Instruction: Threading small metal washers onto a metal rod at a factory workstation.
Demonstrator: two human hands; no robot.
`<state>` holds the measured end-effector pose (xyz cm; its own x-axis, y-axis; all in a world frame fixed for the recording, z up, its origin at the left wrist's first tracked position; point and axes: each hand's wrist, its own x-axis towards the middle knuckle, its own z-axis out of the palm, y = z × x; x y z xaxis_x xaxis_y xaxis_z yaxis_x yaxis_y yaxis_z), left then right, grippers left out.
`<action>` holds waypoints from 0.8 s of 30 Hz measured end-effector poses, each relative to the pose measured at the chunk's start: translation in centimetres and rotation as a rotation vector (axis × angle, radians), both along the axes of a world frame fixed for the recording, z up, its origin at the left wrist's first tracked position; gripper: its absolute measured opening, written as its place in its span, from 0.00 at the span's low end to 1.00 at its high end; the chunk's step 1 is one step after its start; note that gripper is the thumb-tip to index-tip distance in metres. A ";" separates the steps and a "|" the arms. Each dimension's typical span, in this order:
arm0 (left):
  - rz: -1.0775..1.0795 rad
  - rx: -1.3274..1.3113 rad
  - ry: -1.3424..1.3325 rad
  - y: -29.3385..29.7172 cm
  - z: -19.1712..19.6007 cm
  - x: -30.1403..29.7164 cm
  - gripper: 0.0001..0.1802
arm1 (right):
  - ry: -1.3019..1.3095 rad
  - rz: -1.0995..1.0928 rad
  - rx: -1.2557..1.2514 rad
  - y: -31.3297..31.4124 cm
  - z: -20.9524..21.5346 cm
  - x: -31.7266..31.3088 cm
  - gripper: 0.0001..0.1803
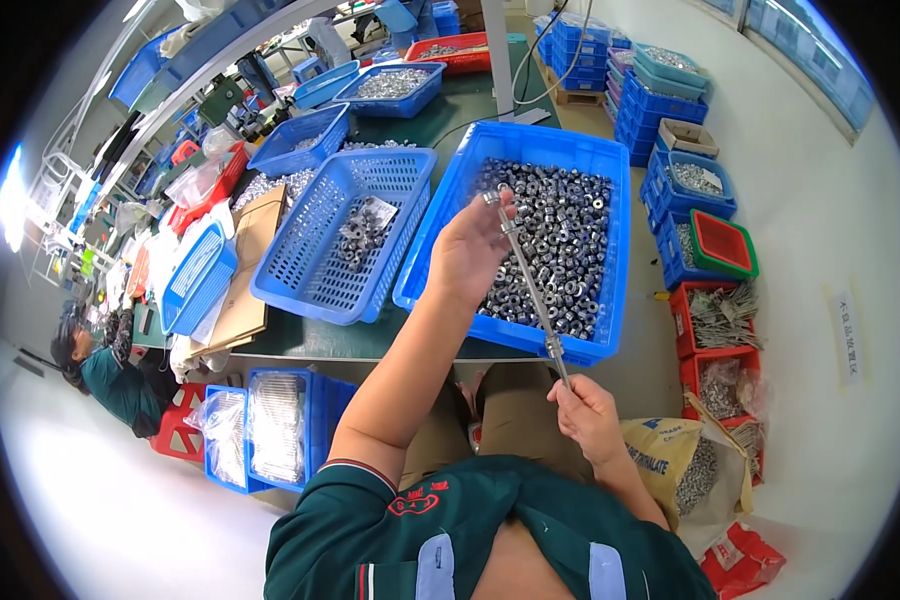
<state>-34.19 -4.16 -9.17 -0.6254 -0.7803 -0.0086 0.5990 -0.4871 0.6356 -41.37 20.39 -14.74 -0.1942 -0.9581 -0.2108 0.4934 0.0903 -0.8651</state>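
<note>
My left hand (470, 248) is closed at the upper end of a slim metal rod (533, 285), fingers around a small metal ring there. A few metal rings sit on the rod, some near its top and some towards its lower end. My right hand (588, 418) pinches the rod's lower end, close to my lap. The rod slants across a blue bin (610, 250) filled with many small dark metal rings (555, 235). My left fingers are above these rings. Whether they also hold a loose ring is too small to tell.
Left of the bin stands a blue perforated basket (315, 265) with a few metal parts, beside flattened cardboard (245, 265). Crates of parts are stacked along the right wall, with an open sack (670, 455) below. A person (120, 385) sits at the far left.
</note>
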 end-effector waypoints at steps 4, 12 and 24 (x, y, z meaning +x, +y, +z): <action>-0.040 0.047 0.007 0.3 0.1 0.1 0.13 | 0.030 0.017 0.005 -0.1 0.2 0.1 0.08; -0.110 -0.106 0.036 0.2 0.3 0.9 0.13 | 0.226 -0.051 -0.004 0.1 0.0 0.3 0.07; -0.122 -0.226 -0.001 -0.1 0.5 1.4 0.11 | 0.298 -0.039 0.002 0.3 0.3 0.3 0.07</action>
<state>-32.84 -4.28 -8.69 -0.7150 -0.6813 0.1567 0.5437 -0.4009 0.7374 -41.10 20.73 -14.41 -0.2843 -0.9483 -0.1408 0.2210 0.0781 -0.9721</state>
